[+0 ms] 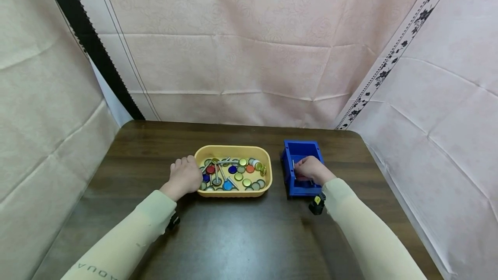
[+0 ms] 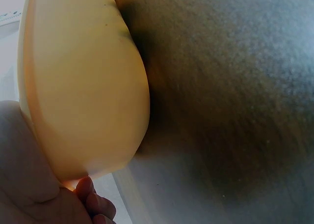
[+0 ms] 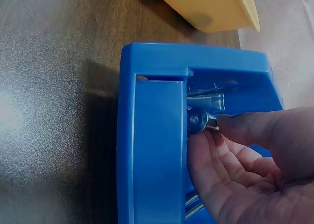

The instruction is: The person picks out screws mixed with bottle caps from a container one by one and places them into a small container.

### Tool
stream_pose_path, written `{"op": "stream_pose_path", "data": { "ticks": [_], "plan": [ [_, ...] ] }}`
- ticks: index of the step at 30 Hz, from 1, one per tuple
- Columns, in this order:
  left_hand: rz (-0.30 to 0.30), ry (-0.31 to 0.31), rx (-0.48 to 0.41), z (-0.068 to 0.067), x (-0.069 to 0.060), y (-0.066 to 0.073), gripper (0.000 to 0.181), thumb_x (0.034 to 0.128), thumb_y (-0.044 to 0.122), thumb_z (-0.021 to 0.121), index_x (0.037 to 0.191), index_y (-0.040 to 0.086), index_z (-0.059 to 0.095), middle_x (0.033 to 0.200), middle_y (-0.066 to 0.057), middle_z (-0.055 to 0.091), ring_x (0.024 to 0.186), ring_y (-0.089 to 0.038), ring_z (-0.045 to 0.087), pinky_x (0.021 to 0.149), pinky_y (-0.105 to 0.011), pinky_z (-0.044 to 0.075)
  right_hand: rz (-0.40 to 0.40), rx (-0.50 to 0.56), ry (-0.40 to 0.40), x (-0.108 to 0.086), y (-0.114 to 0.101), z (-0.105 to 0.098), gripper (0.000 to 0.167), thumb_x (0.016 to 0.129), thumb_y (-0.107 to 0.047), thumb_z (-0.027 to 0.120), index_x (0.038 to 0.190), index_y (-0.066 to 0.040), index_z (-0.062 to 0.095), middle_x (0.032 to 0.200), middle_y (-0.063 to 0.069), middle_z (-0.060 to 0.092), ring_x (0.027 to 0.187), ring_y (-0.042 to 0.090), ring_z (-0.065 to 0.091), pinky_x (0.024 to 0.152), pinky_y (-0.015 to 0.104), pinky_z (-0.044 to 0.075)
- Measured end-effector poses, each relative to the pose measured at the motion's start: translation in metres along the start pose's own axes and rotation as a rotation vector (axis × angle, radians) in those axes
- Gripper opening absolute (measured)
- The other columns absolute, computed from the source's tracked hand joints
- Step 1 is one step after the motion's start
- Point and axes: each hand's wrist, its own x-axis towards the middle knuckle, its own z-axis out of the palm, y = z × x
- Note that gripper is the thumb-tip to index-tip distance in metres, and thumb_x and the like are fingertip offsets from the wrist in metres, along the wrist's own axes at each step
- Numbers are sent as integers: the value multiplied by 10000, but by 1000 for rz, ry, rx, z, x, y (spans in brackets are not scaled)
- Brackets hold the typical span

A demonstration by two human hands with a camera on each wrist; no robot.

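My left hand [image 1: 186,175] grips the left end of a yellow tray [image 1: 233,194], with the thumb and fingertips at its rim in the left wrist view. Bottle caps [image 1: 243,162] in several colours and long metal bolts [image 1: 220,172] lie mixed in that tray. Over on the right, my right hand [image 1: 311,170] reaches into a blue bin [image 1: 302,191]. Between thumb and fingers it pinches a metal bolt [image 3: 198,122], whose round head faces the right wrist camera. More metal pieces [image 3: 194,204] lie in the bin, partly hidden by the hand.
Both containers stand on a dark brown wooden table [image 1: 233,237], with a gap between them. Pale patterned cloth [image 1: 253,64] hangs behind the table and along both sides.
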Motion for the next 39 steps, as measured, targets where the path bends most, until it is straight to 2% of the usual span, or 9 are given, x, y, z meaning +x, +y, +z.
{"op": "stream_pose_path", "data": {
  "ticks": [9,13,16,19,21,24,28,34,39],
  "plan": [
    [-5,-2,-3,1,0,1,245,971,193,417,1057,-36,414,941,-192,448,895,-367,371,821,-498,288,-3,-22,2,-1,3,-1,406,1000,-120,509,609,-99,403,819,148,609,920,317,647,855,461,502],
    [-7,-2,1,1,0,1,250,970,193,421,1059,-40,414,942,-194,448,898,-369,373,827,-501,288,-7,-18,6,0,3,-1,412,992,-106,518,600,-95,389,740,119,553,907,317,643,851,461,505],
    [-8,0,5,1,0,1,253,971,194,418,1060,-42,414,943,-195,446,901,-369,374,828,-503,288,-15,-10,14,0,3,-1,404,975,-86,535,598,-89,388,782,127,570,915,315,640,847,461,507],
    [-12,-4,0,1,-1,1,247,972,191,412,1059,-41,411,943,-195,443,901,-370,371,828,-501,286,-27,-8,27,0,3,-1,363,961,-73,551,614,-51,447,951,145,635,949,305,644,838,459,511],
    [-14,-5,-1,1,-1,1,245,972,191,411,1057,-39,410,943,-194,442,902,-369,370,830,-501,286,-38,2,38,0,3,-2,295,961,-70,547,675,1,553,1053,174,646,982,318,644,838,457,511],
    [-13,-5,-3,2,-2,0,240,970,188,409,1053,-37,412,942,-192,444,901,-369,371,829,-502,286,-57,46,50,0,-1,-6,212,969,-74,537,899,84,660,1157,221,627,1035,348,631,855,459,501],
    [-10,-2,-3,3,-1,1,230,969,185,394,1045,-32,413,941,-191,446,899,-368,373,827,-501,285,-71,107,80,-1,-10,-12,264,976,-104,543,1108,105,633,1184,255,606,1062,361,614,891,449,483],
    [-14,-3,-1,3,0,0,234,973,186,392,1050,-34,410,945,-194,443,904,-371,369,829,-504,283,-93,133,125,-5,-31,-18,318,975,-161,569,1174,85,605,1209,238,599,1064,349,620,912,465,467],
    [-19,0,0,3,2,0,243,974,197,402,1056,-31,409,947,-189,442,906,-367,365,830,-500,279,-135,205,121,-3,-50,-10,310,955,-166,611,1153,72,608,1177,244,609,1048,345,629,890,443,487]
  ]
}}
